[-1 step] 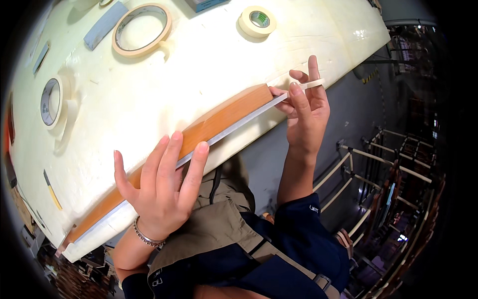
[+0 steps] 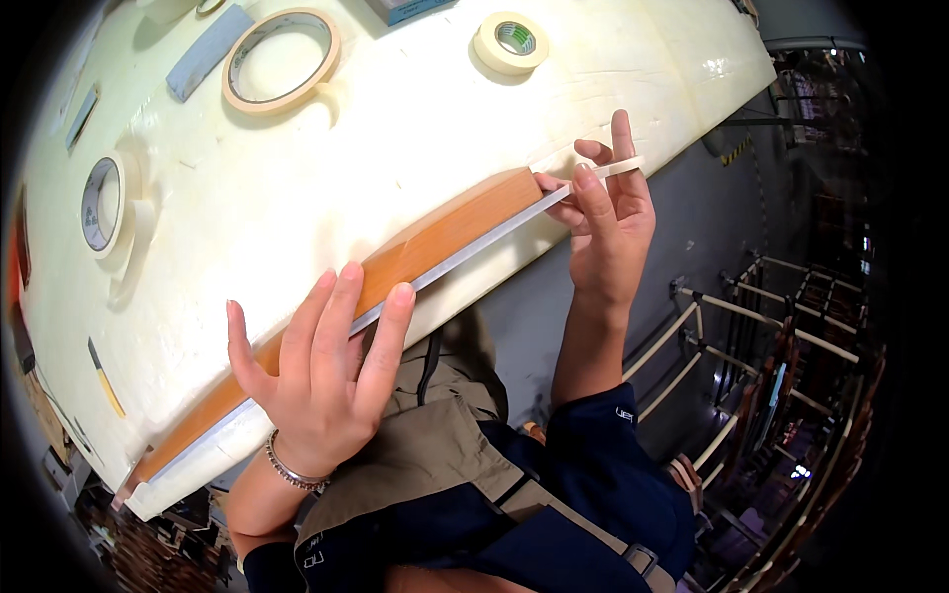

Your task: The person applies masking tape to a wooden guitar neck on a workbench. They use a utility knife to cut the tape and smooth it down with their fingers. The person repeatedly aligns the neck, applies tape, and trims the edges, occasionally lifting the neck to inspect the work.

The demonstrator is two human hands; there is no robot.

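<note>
Your left hand spreads over the stiff-looking wooden bar; hold its edges. Your right hand pinches tape beyond it.

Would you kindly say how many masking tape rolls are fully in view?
3: a large roll, upper left; a small roll, top centre; a third roll, far left. The frame's top may cut off more.

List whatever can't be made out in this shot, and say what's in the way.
All in the head view:
- Part of the wooden bar's length: covered by the left hand.
- The left thumb: mostly hidden behind that hand's fingers.
- A short stretch of the pale strip: behind the right hand's thumb.
- The blue box's far part: cut off by the upper edge.
- Things beyond the rack: too dark and small.
</note>
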